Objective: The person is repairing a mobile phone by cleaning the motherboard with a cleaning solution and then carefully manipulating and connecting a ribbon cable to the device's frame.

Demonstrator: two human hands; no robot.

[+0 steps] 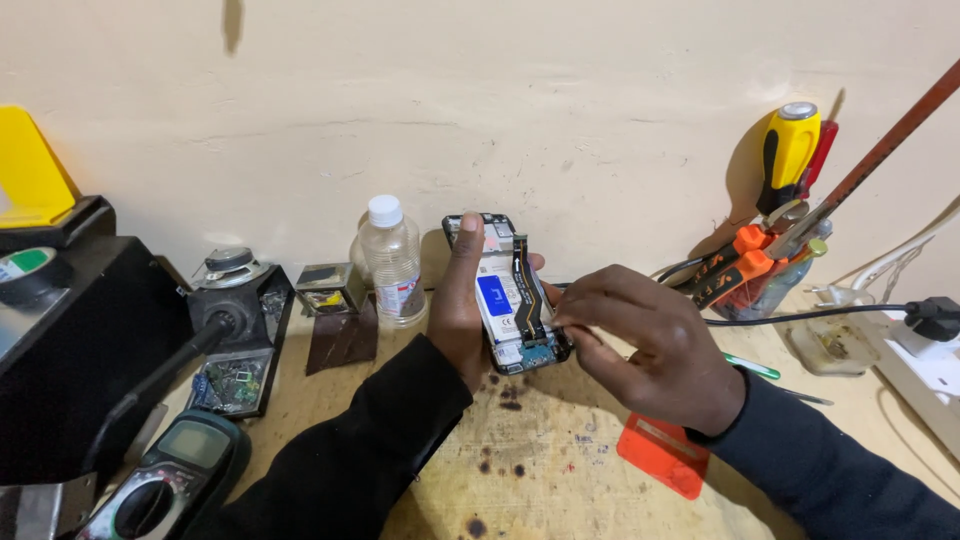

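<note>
Now, step in hand: judged as work on the internals of an opened phone, back cover off, battery and orange flex cable exposed.
Phone place: lifted above the stained wooden bench, near frame centre, upright and slightly tilted.
Left hand: wrapped around the phone's left edge, thumb stretched up along it, gripping firmly.
Right hand: at 3 o'clock of the phone, fingertips curled and pressing at its lower right edge; anything pinched between them, cannot tell.
Next move: likely calls for steady grip and fine fingertip pressure near the flex cable, sparing the connector.
Surroundings: clear plastic bottle at 9 o'clock of the phone; multimeter at 7 o'clock; tool cup with yellow screwdriver at 2 o'clock; orange card at 5 o'clock.
</note>
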